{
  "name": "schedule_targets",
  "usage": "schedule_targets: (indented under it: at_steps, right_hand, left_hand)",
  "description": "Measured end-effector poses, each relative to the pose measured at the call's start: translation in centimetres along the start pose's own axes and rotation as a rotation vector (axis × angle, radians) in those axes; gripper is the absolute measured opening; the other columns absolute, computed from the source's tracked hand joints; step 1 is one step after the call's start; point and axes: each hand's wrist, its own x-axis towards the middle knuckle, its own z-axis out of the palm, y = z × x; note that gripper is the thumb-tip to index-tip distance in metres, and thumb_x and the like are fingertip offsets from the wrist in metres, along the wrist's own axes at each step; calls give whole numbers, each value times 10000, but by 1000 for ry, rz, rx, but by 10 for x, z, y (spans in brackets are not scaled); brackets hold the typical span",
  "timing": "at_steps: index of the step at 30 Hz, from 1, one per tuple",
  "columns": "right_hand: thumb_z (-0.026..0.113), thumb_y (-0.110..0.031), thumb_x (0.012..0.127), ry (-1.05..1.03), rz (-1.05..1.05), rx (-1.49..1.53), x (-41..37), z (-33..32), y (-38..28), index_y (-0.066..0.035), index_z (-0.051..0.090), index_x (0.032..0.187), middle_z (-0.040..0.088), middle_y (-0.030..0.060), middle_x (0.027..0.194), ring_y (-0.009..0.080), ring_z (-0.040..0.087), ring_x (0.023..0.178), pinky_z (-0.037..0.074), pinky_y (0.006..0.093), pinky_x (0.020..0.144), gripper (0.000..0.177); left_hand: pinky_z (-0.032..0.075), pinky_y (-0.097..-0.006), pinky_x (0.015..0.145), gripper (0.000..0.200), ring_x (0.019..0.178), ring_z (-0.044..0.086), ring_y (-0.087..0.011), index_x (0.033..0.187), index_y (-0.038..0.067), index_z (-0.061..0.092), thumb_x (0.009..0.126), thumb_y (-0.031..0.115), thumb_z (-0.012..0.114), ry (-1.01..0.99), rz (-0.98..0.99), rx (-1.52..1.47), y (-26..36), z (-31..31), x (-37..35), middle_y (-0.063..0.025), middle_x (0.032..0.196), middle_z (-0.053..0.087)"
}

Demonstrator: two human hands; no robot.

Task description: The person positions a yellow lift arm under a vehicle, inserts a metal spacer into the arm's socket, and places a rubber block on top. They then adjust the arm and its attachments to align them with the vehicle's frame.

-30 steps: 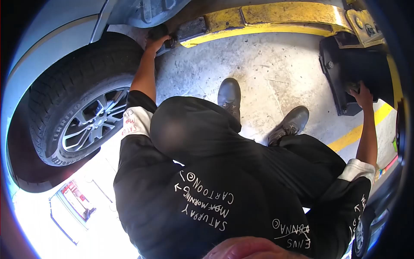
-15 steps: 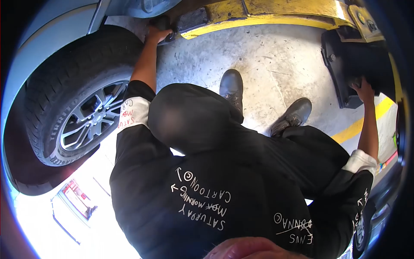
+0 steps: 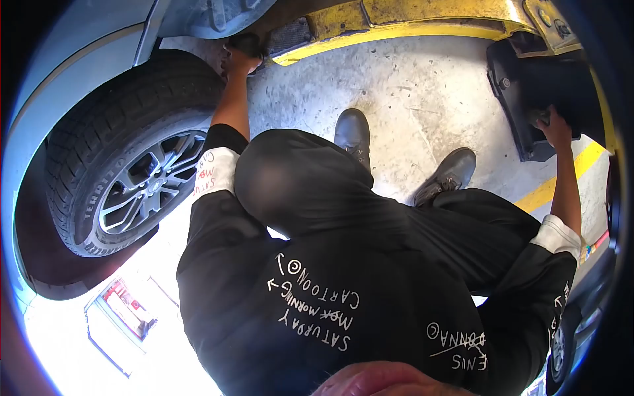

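Observation:
At the upper left, my left hand (image 3: 242, 62) is closed around a dark rounded piece (image 3: 246, 43) beneath the car's underside, beside the end of a yellow metal arm (image 3: 409, 21). Its fingers are partly hidden in shadow. Far over on the right, my right hand (image 3: 556, 127) has its fingers bent against a black bulky metal part (image 3: 548, 86) under the other end of the yellow arm. What those fingers grip, if anything, is too dark to make out.
The raised car's tyre (image 3: 79, 158) and alloy wheel (image 3: 155, 181) stand close to my left arm. Pale concrete (image 3: 290, 99) lies under my black boots (image 3: 353, 135). A yellow floor line (image 3: 561, 178) runs near my right forearm. Another vehicle's wheel (image 3: 560, 346) shows at lower right.
The view has shifted slightly, so the tyre sits lower and further right. My left hand's fingers have shifted on the dark piece. My right hand stays at the black part.

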Motion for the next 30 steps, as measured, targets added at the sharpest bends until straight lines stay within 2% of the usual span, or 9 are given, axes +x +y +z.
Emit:
schedule_targets:
  at_steps: [7, 10, 12, 15, 16, 18, 25, 27, 30]
  right_hand:
    - [711, -466, 883, 120, -30, -2, 4, 22, 11, -147, 469, 1423, 664, 195, 1275, 403, 634, 1188, 504, 525, 990, 672]
    - [707, -468, 885, 132, -36, -24, 7, 26, 14, -147, 450, 1452, 659, 195, 1288, 402, 632, 1191, 502, 523, 994, 700]
    - [707, -464, 885, 110, -31, -11, 7, 23, 12, -149, 443, 1466, 657, 200, 1290, 403, 633, 1190, 500, 523, 998, 712]
    - [669, -490, 921, 84, -33, -43, 1, 15, 7, -103, 454, 1470, 652, 215, 1299, 402, 632, 1204, 500, 500, 1030, 705]
    - [669, -490, 921, 85, -34, -44, 6, 21, 11, -103, 454, 1470, 652, 215, 1299, 402, 632, 1204, 500, 500, 1030, 705]
    - [707, -466, 887, 175, -58, 11, 9, 26, 14, -160, 465, 1440, 672, 195, 1257, 403, 642, 1174, 504, 509, 994, 676]
    - [697, -464, 905, 109, -33, 19, 12, 41, 22, -147, 456, 1459, 652, 210, 1313, 394, 624, 1219, 491, 483, 1035, 682]
    - [690, -466, 912, 184, -54, 24, 13, 44, 25, -132, 454, 1457, 642, 209, 1335, 395, 618, 1231, 484, 471, 1051, 681]
    - [681, -472, 917, 178, -48, 20, 11, 43, 23, -125, 435, 1480, 650, 210, 1319, 395, 623, 1222, 482, 465, 1053, 706]
  left_hand:
    - [339, -650, 1121, 1343, 1420, 382, -422, 1603, -16, -1, 739, 649, 784, 8, -134, 186, 70, -66, -83, -283, 1553, 349]
    - [371, -565, 1143, 1388, 1439, 374, -397, 1598, -31, 15, 700, 675, 804, 75, -80, 218, 55, -62, -69, -282, 1562, 340]
    - [382, -459, 1161, 1404, 1437, 398, -374, 1583, -51, 157, 625, 727, 828, -75, 124, -286, 30, -55, -23, -293, 1555, 361]
    - [386, -395, 1160, 1347, 1420, 439, -335, 1512, -70, 360, 558, 738, 862, -342, 43, -526, 30, -82, -2, -277, 1525, 429]
    - [386, -395, 1160, 1347, 1420, 439, -335, 1512, -70, 360, 558, 738, 862, -341, 42, -527, 28, -77, -4, -277, 1525, 429]
    - [375, -413, 1169, 1251, 1390, 479, -321, 1456, -71, 464, 572, 715, 873, -4, 307, -380, 30, -68, -10, -233, 1502, 488]
    - [371, -404, 1177, 1225, 1406, 468, -324, 1468, -48, 464, 612, 750, 829, -349, 102, -534, 18, -80, 6, -200, 1530, 478]
    - [418, -444, 1134, 1132, 1363, 514, -385, 1401, -65, 534, 727, 836, 657, -94, 115, -363, 17, -70, 10, -250, 1473, 529]
    - [423, -459, 1126, 1089, 1349, 524, -398, 1388, -61, 548, 762, 829, 598, 110, -6, -259, 9, -59, 14, -265, 1455, 536]
